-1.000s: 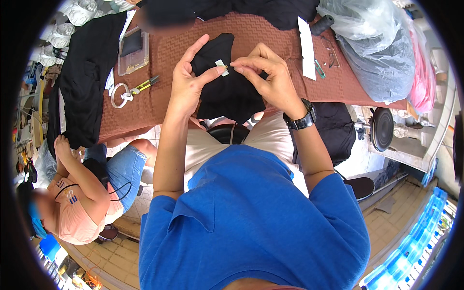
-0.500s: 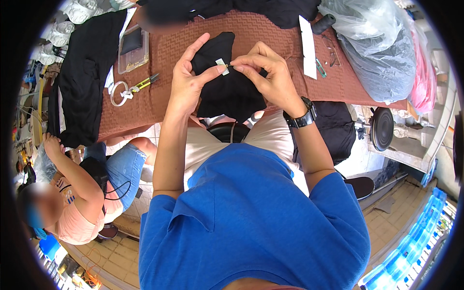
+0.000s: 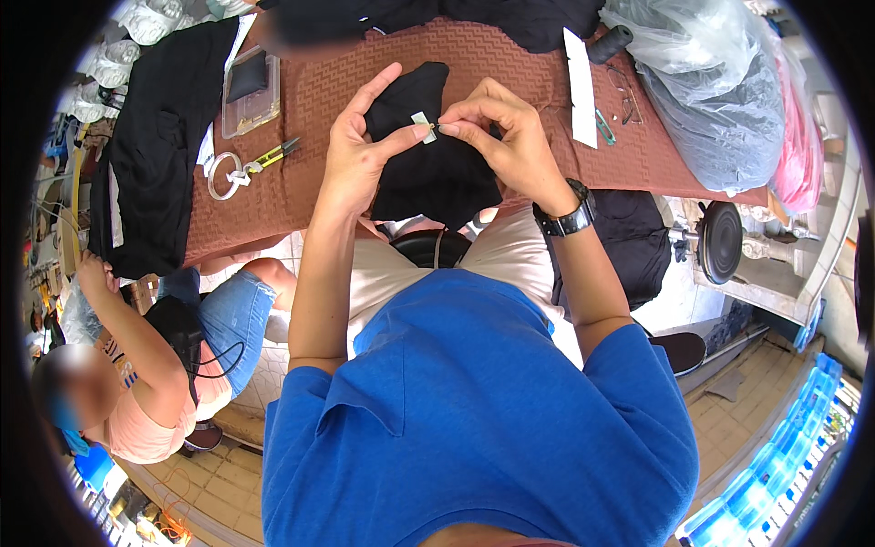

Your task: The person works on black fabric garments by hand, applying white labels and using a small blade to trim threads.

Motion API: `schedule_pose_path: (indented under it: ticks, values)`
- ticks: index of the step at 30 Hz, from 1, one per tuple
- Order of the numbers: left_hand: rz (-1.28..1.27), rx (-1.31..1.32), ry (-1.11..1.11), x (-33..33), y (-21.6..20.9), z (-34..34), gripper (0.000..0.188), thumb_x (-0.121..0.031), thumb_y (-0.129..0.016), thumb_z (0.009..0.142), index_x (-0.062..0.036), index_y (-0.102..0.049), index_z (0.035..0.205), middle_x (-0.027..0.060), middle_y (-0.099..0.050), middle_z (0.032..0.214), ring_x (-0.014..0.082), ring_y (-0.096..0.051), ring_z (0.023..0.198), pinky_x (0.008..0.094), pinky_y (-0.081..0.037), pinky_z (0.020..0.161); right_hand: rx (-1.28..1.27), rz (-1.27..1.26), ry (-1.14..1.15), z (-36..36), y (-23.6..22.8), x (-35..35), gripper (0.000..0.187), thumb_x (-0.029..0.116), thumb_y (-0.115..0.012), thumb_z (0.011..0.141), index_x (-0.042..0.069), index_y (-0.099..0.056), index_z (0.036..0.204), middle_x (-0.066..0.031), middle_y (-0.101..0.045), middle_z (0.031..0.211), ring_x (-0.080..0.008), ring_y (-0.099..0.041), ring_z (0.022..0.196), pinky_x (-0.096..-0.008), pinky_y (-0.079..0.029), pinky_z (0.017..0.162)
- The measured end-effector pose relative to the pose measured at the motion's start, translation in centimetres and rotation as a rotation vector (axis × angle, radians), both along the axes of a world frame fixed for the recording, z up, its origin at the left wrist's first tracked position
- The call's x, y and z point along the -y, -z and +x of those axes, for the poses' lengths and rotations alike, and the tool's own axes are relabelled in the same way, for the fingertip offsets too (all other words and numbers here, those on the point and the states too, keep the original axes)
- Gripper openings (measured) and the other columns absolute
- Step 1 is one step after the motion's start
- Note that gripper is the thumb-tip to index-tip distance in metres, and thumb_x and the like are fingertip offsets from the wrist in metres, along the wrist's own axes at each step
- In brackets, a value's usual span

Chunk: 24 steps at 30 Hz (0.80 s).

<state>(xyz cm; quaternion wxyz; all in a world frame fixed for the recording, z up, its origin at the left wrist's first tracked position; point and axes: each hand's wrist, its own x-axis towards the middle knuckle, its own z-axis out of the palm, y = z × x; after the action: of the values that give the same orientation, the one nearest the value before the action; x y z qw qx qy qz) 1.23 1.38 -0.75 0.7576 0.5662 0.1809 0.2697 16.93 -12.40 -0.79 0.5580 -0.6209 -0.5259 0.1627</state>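
Note:
A piece of black cloth (image 3: 428,182) hangs over the table's near edge in front of me. My left hand (image 3: 357,150) holds it from the left, thumb pressed on top and forefinger stretched up. By the thumb tip lies a small pale tag (image 3: 420,127) on the cloth, with a tiny gold-coloured bit at its right side. My right hand (image 3: 499,128) pinches thumb and forefinger together right beside that tag. Whatever sits between those fingertips is too small to make out.
On the brown table cover (image 3: 301,196) lie yellow thread snips (image 3: 273,156), a white ring (image 3: 223,175), a clear box (image 3: 252,96), a white strip (image 3: 580,87) and a black thread spool (image 3: 611,44). Plastic-wrapped bundles (image 3: 715,109) stand right. Another person (image 3: 155,383) sits at left.
Both my hands and the tag have shifted very slightly to the right. The pinch at the tag stays closed. At left, the other person's raised arm has moved a little.

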Motion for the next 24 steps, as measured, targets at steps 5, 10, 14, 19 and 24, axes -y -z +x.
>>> schedule_pose_path:
  ticks: [5, 10, 14, 19, 24]
  values:
    - [-0.032, -0.014, -0.010, 0.1, 0.2, 0.1, 0.075, 0.009, -0.080, 0.080, -0.0010, -0.051, 0.148, 0.0108, -0.070, 0.121, 0.0151, -0.068, 0.106, 0.0294, -0.057, 0.095, -0.099, -0.021, 0.008, -0.2, 0.3, 0.0, 0.011, 0.006, -0.077, 0.089, 0.005, -0.078, 0.099, -0.0029, -0.068, 0.089, -0.0142, -0.064, 0.078, -0.0281, -0.051, 0.070]
    - [0.018, -0.057, -0.043, 0.2, -0.2, 0.3, 0.075, 0.009, -0.079, 0.080, -0.0017, -0.050, 0.149, 0.0101, -0.070, 0.122, 0.0141, -0.068, 0.107, 0.0285, -0.055, 0.097, -0.222, -0.040, 0.054, -0.7, 0.6, -0.1, 0.017, 0.002, -0.074, 0.089, 0.003, -0.074, 0.106, -0.0081, -0.073, 0.098, -0.0186, -0.072, 0.090, -0.0299, -0.056, 0.079]
    - [0.085, -0.092, -0.101, 0.4, 0.0, 0.7, 0.073, 0.008, -0.081, 0.080, -0.0013, -0.052, 0.147, 0.0100, -0.070, 0.121, 0.0140, -0.068, 0.107, 0.0292, -0.054, 0.098, -0.094, 0.007, 0.135, -1.3, -0.2, -0.3, 0.017, -0.001, -0.072, 0.089, 0.002, -0.073, 0.106, -0.0107, -0.070, 0.101, -0.0212, -0.072, 0.090, -0.0318, -0.057, 0.080]
    - [0.274, -0.117, -0.169, 0.2, 1.0, 1.0, 0.072, 0.005, -0.082, 0.079, 0.0005, -0.053, 0.145, 0.0119, -0.067, 0.127, 0.0164, -0.065, 0.113, 0.0313, -0.052, 0.102, 0.162, 0.066, 0.095, -1.5, -1.0, -0.5, 0.013, -0.003, -0.071, 0.088, 0.001, -0.073, 0.100, -0.0127, -0.065, 0.101, -0.0277, -0.068, 0.086, -0.0365, -0.055, 0.075]
    - [0.450, -0.150, -0.205, 0.2, 1.2, 1.3, 0.074, 0.004, -0.084, 0.078, 0.0009, -0.053, 0.145, 0.0137, -0.063, 0.134, 0.0179, -0.061, 0.120, 0.0322, -0.050, 0.105, 0.235, 0.083, 0.037, -1.2, -0.6, -1.1, 0.009, -0.004, -0.069, 0.087, 0.001, -0.071, 0.095, -0.0137, -0.063, 0.097, -0.0322, -0.065, 0.084, -0.0392, -0.053, 0.074]
